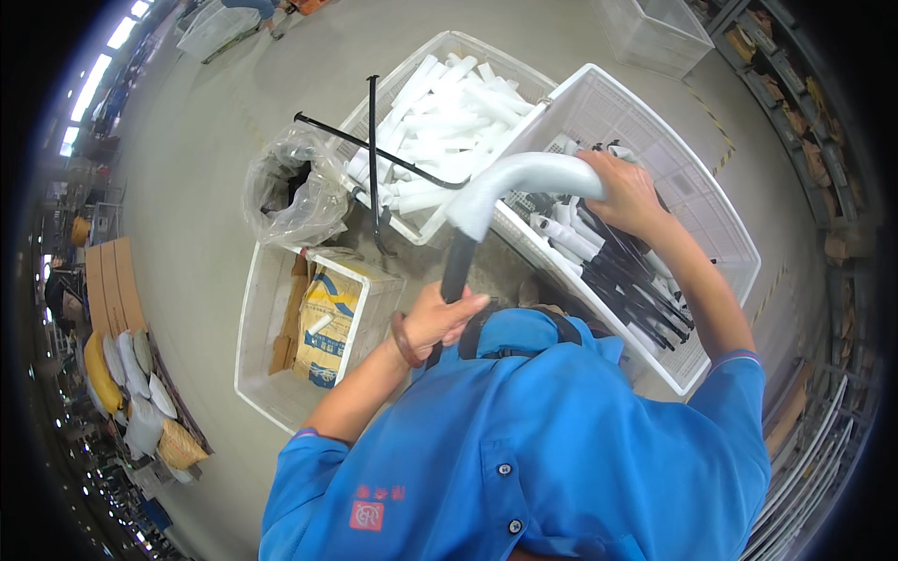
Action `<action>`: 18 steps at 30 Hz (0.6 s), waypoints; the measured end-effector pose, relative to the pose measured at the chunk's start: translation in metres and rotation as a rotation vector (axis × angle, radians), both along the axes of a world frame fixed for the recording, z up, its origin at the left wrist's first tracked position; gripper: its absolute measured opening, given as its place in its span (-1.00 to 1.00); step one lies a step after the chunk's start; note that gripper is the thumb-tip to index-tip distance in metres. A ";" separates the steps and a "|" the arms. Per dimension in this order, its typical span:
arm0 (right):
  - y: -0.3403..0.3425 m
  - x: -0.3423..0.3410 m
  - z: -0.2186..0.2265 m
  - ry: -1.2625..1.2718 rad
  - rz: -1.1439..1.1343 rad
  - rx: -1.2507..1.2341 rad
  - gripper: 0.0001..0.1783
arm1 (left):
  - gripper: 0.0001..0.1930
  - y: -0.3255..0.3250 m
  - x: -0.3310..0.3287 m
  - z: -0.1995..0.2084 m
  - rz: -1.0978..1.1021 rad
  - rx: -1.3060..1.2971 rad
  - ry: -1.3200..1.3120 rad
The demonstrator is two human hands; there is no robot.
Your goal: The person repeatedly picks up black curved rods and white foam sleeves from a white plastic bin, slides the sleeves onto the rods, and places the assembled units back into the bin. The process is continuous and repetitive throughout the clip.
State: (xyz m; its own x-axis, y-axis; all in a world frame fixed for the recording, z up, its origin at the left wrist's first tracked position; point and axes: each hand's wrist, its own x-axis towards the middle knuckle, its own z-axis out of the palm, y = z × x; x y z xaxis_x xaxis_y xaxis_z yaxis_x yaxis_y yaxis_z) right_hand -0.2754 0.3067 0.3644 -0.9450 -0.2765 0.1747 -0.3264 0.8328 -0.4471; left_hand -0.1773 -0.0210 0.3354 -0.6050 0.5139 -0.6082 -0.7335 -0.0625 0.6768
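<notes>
Before me, a bent black tube [458,265] wears a white, foam-like sleeve [519,175] over its curved upper part. My left hand [440,318] is closed round the dark lower stretch of the tube, close to my body. At the sleeve's far right end, my right hand [622,192] grips the white covering. Below that hand stands a white plastic crate [589,89] holding several black tubes [636,285] with white sleeves on them. Ahead, another white crate [444,42] is heaped with loose white sleeves [449,117].
Thin black bent bars [374,150] stick up by the sleeve crate, beside a clear plastic bag [299,178]. To my left, a white bin [245,365] contains a yellow sack [327,323]. Filled sacks [140,402] lie farther left; shelving [804,103] stands at the right.
</notes>
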 end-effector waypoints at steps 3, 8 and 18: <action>0.004 0.001 0.001 -0.106 0.001 -0.150 -0.56 | -0.72 0.015 0.003 0.005 -0.043 -0.101 0.110; -0.023 0.003 0.027 0.093 0.266 0.166 -0.59 | -0.66 0.034 0.005 0.010 -0.113 -0.099 0.073; -0.030 0.058 0.006 0.525 0.204 0.251 -0.37 | -0.70 0.041 -0.049 0.009 -0.059 0.026 0.360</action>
State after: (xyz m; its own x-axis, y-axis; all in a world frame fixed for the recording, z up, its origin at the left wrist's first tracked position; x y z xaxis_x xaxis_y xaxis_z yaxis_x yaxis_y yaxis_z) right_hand -0.2178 0.2765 0.3705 -0.6739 -0.5362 0.5083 -0.6139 0.7892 0.0186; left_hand -0.2266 0.0196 0.3444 -0.7469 0.5666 -0.3480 -0.4515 -0.0478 0.8910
